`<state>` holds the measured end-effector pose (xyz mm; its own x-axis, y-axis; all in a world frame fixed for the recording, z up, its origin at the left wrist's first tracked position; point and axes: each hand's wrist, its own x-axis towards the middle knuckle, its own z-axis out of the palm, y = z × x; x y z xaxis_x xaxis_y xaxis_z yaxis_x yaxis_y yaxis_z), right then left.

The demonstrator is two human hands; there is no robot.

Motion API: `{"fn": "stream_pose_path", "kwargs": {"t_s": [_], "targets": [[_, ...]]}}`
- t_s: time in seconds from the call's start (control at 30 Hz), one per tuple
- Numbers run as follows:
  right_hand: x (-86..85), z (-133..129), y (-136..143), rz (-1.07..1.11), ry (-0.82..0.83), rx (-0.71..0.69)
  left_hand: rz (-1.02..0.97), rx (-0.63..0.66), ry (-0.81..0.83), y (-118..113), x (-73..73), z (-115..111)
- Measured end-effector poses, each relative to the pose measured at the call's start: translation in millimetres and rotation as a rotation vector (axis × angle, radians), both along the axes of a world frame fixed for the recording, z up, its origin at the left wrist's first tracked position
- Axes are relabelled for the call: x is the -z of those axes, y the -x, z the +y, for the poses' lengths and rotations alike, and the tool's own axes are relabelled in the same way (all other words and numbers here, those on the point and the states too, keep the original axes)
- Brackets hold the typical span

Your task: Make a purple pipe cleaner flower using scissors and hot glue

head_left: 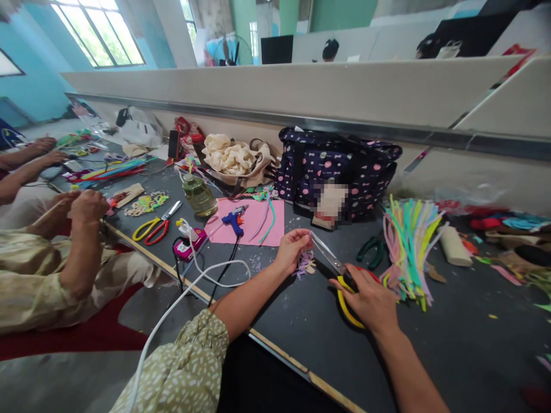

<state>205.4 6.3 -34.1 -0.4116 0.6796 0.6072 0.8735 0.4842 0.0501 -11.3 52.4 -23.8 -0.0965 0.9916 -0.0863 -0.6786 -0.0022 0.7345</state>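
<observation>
My right hand [368, 298] is wrapped around the handles of a pair of scissors [329, 256] with a yellow loop and a red one. Their blades point up and left, with the tips at the fingers of my left hand [295, 250]. Thumb and forefinger of that hand are pinched together; a tiny pale lilac bit seems to show there, too small to name. Just below lies a small pile of cut lilac and cream pieces [306, 263]. To the right of my right hand is a bundle of colourful fuzzy stems [411, 246].
Dark green pliers [372, 252] lie beside the bundle. A blue glue gun [233, 221] rests on a pink sheet [269, 229]. Behind stands a patterned bag [336, 166]. A white cable [172, 310] crosses my left side. Co-workers' hands [88, 206] are busy at left, near other scissors [159, 223].
</observation>
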Motion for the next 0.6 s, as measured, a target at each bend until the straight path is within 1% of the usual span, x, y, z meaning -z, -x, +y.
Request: {"fn": "stream_pose_path", "kwargs": {"t_s": [0.17,0.4,0.6], "targets": [[2.6,1.1,-0.3,-0.005,0.0,0.007,-0.029,0.006,-0.001,0.2,-0.1,0.3],[1.0,0.7,0.1,-0.007,-0.006,-0.004,0.002,0.009,0.01,-0.7,0.6,-0.3],[2.6,1.2,-0.5,0.009,-0.001,0.009,-0.023,0.037,0.024,0.2,0.6,-0.1]]}}
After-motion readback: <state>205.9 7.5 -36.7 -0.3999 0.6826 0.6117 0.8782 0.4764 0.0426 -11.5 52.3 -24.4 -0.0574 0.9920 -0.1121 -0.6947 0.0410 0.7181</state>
